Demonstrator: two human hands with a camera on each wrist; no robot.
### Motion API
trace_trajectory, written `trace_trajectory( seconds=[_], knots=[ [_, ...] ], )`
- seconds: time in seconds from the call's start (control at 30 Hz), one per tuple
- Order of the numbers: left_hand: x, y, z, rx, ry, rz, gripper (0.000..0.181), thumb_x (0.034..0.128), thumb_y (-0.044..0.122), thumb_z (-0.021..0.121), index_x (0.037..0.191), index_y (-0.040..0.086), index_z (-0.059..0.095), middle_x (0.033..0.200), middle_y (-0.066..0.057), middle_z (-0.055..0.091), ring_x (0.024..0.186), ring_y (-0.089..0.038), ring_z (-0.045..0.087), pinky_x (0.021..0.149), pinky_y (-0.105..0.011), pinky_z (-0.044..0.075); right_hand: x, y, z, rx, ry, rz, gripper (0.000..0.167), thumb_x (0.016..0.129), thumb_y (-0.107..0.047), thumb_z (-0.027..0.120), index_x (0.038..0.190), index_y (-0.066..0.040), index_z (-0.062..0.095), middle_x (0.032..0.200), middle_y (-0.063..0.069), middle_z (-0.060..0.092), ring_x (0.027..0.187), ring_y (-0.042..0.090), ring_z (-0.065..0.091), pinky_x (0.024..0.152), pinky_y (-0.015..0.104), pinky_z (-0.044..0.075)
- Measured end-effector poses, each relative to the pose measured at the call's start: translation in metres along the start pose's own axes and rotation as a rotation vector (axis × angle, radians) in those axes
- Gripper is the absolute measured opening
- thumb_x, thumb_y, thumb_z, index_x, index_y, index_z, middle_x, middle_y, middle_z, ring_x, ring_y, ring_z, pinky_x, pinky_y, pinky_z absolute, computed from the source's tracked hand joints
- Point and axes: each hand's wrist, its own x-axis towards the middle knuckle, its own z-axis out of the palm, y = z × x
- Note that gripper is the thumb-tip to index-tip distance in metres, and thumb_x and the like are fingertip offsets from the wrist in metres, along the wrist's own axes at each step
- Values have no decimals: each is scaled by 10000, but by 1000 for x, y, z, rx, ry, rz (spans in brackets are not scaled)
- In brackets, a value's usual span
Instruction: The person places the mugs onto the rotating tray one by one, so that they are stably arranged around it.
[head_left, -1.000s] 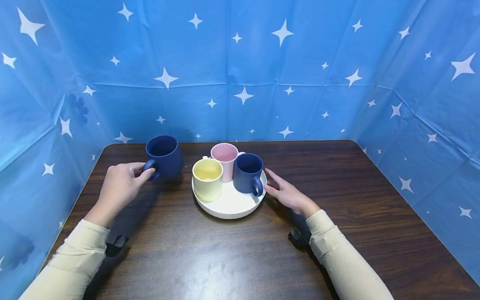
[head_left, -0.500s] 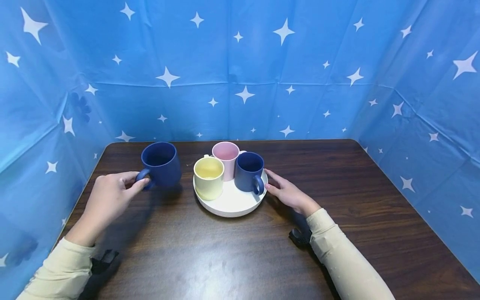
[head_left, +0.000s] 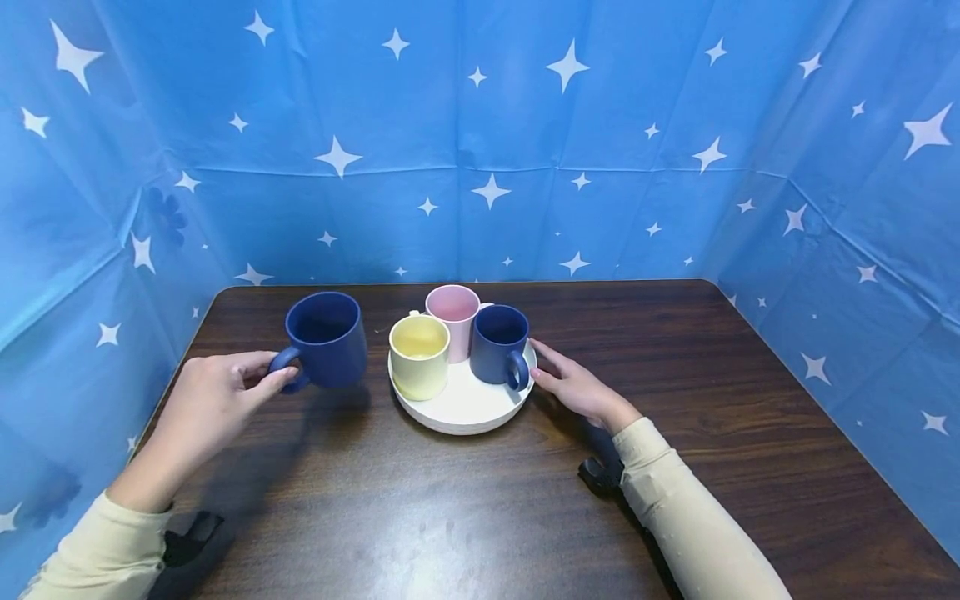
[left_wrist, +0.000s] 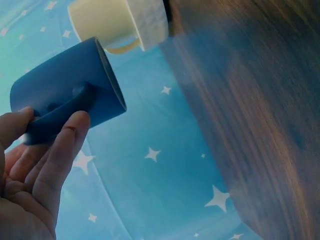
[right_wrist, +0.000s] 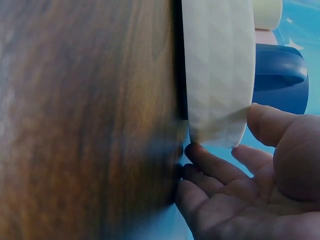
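Note:
My left hand [head_left: 213,400] pinches the handle of a dark blue mug [head_left: 330,342] between thumb and fingers. The mug hangs upright a little above the table, left of a round white tray [head_left: 465,408]. On the tray stand a yellow mug [head_left: 418,362], a pink mug [head_left: 459,333] and a second dark blue mug [head_left: 495,354]. At the tray's right edge, my right hand [head_left: 577,387] touches the rim with extended fingers. In the right wrist view, its thumb is at the rim and its fingertips lie against the tray's faceted side [right_wrist: 220,75].
A dark wood-grain table [head_left: 465,508] lies under everything. Blue cloth [head_left: 517,125] with white stars stands behind the table and on both sides. Black wrist straps [head_left: 600,475] show below the cuffs.
My left hand has drawn the blue mug down toward me, keeping hold of its handle. The right hand and the tray with its mugs have stayed in place.

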Motion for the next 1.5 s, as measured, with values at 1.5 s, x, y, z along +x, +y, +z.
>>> trace_trajectory(
  seconds=[1.5],
  knots=[
    [15,63,26,-375,-240,133,16,915,161,777,925,170,786,703,165,639,534,5,401,455,-197,315,1,3,-1,14,-1,-2,611,1077,-323,516,1625,-264,254,1678,104,205,1520,345,223,1188,586,248]
  ],
)
